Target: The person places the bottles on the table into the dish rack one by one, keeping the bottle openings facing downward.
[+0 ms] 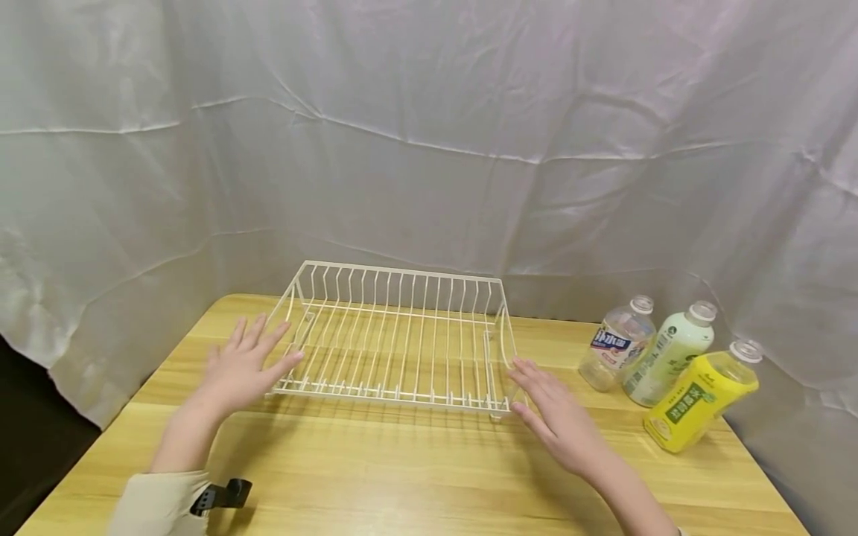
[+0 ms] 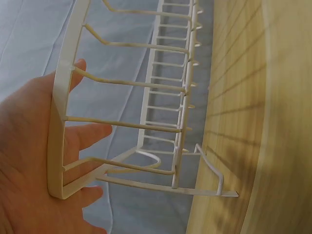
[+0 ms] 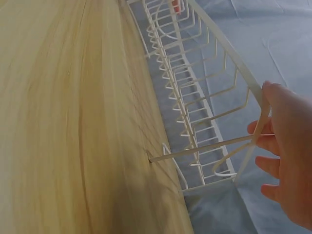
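A white wire dish rack [image 1: 402,271] stands on the wooden table between both hands. At its left end is my left hand [image 1: 231,376], its fingers spread and fairly straight. In the left wrist view, this hand [image 2: 29,161] lies against the outside of the rack's corner frame [image 2: 58,107], with fingers showing past the wires. My right hand [image 1: 559,420] is at the right end, fingers extended along the side. The right wrist view has its thumb [image 3: 275,92] at the rack's top rim [image 3: 234,53] and the other fingers beside the end frame.
Three capless plastic bottles stand to the right of the rack: a clear one [image 1: 613,350] with a printed label, a pale green one [image 1: 670,353] and a yellow-labelled one [image 1: 700,402]. A grey curtain [image 1: 429,201] hangs behind the table [image 1: 375,476].
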{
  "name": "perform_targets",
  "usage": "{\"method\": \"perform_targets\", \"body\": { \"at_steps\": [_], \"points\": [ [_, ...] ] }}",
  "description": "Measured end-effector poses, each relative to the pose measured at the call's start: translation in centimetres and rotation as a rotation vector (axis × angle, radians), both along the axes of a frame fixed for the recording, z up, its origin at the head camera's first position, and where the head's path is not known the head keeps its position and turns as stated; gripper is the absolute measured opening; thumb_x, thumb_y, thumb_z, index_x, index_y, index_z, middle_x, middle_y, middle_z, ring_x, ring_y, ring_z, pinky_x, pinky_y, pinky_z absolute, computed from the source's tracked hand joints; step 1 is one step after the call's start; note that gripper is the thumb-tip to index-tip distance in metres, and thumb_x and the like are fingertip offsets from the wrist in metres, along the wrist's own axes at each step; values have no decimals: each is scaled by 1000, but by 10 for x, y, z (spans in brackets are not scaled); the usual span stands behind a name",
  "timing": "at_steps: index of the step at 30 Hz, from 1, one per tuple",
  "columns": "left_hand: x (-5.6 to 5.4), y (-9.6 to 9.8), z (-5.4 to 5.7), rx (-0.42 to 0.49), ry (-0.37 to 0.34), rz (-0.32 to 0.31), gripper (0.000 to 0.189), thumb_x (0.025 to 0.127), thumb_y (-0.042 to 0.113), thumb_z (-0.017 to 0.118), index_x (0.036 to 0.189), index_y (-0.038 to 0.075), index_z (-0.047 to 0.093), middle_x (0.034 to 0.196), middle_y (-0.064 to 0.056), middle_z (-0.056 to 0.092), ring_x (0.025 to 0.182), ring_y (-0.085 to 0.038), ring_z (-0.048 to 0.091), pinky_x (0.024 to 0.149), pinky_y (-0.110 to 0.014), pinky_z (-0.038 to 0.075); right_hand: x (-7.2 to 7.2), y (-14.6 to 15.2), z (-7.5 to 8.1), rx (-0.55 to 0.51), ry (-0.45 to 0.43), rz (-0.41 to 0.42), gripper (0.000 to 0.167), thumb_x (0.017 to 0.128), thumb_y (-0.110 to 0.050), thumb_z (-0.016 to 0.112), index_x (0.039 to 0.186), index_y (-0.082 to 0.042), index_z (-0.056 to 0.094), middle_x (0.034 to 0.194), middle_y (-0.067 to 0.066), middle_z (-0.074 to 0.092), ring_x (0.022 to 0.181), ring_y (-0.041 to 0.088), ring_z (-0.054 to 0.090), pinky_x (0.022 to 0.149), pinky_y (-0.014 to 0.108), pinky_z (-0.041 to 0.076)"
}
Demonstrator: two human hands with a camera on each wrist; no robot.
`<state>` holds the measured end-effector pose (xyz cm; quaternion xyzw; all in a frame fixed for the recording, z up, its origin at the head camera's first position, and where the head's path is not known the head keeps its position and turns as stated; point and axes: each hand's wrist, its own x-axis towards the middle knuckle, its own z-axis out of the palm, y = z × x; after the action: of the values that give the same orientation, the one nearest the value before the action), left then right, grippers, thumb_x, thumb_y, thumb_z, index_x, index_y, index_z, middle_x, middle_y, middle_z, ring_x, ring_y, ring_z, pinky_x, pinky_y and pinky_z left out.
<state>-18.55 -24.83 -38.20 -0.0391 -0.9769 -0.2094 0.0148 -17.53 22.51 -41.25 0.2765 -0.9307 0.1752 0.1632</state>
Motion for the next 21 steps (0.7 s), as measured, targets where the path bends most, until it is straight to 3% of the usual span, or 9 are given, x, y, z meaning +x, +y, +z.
{"method": "perform_targets", "body": {
  "at_steps": [2, 7, 11, 14, 18, 21],
  "points": [
    [0, 6, -1, 13, 6, -9, 78, 95, 68, 36, 157, 23, 20, 164, -20, -1, 147, -50, -11, 103, -82, -8, 0, 5, -1, -4, 9, -10, 50, 100, -27, 53, 147, -14, 43, 155, 11, 40, 141, 34, 40, 124, 30, 11],
    [0, 23, -3, 40, 30, -27, 79, 94, 69, 38, 156, 22, 24, 163, -21, -2, 148, -48, -11, 105, -80, -9, 1, 18, 1, -4, 28, -38, 55, 99, -25, 53, 151, -15, 37, 155, 14, 39, 139, 38, 40, 124, 29, 13],
    [-2, 40, -5, 53, 42, -32, 79, 93, 70, 37, 155, 22, 27, 163, -22, -2, 149, -47, -10, 107, -78, -8, 3, 24, 5, 12, 51, -68, 54, 99, -26, 54, 149, -9, 40, 153, 17, 40, 137, 41, 40, 122, 19, 1],
    [-5, 53, -7, 61, 44, -35, 78, 92, 70, 38, 154, 22, 31, 163, -22, -2, 149, -46, -9, 109, -77, -8, 5, 29, 6, 32, 69, -100, 54, 99, -28, 54, 145, -3, 43, 152, 20, 40, 135, 43, 41, 123, 21, -2],
    [-7, 66, -9, 62, 51, -37, 77, 92, 70, 40, 152, 22, 34, 163, -22, -1, 149, -46, -8, 111, -75, -7, 6, 35, 5, 19, 48, -137, 56, 100, -30, 52, 146, 0, 40, 153, 23, 37, 135, 45, 40, 126, 31, 4],
    [-8, 74, -9, 60, 57, -41, 76, 92, 69, 41, 152, 23, 35, 163, -23, 0, 149, -47, -7, 112, -74, -7, 5, 40, 3, -13, 29, -151, 58, 100, -29, 52, 149, -2, 36, 155, 21, 33, 136, 47, 38, 125, 28, 5]
  ]
}}
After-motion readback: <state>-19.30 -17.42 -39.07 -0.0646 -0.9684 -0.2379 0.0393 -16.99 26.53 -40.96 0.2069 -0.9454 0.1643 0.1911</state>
